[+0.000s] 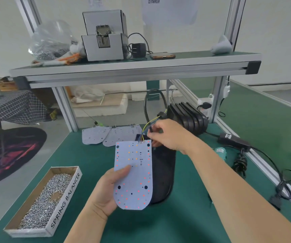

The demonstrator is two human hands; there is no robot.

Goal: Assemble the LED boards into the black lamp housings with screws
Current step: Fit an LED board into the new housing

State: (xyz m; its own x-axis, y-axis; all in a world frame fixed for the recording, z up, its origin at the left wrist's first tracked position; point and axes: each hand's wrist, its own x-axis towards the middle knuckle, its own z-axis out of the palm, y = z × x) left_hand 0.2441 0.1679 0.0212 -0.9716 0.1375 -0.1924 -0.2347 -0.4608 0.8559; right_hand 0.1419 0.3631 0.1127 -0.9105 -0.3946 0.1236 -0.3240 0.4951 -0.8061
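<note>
My left hand (106, 188) holds a white LED board (136, 178) by its left edge, thumb on its face, tilted up above the mat. Coloured wires (147, 128) run from the board's top edge. My right hand (167, 135) pinches those wires just above the board. A black lamp housing (164, 172) lies on the green mat directly behind and right of the board, partly hidden by it. More white LED boards (111, 135) lie flat further back. A stack of black housings (188, 118) stands on edge at the back right.
A cardboard tray of screws (43, 202) marked SPRING BALANCER sits at the front left. A power adapter (234, 140), cables and a teal tool (221, 153) lie along the right rail. An overhead shelf (134, 67) carries a screw feeder (104, 35), a bag and a phone.
</note>
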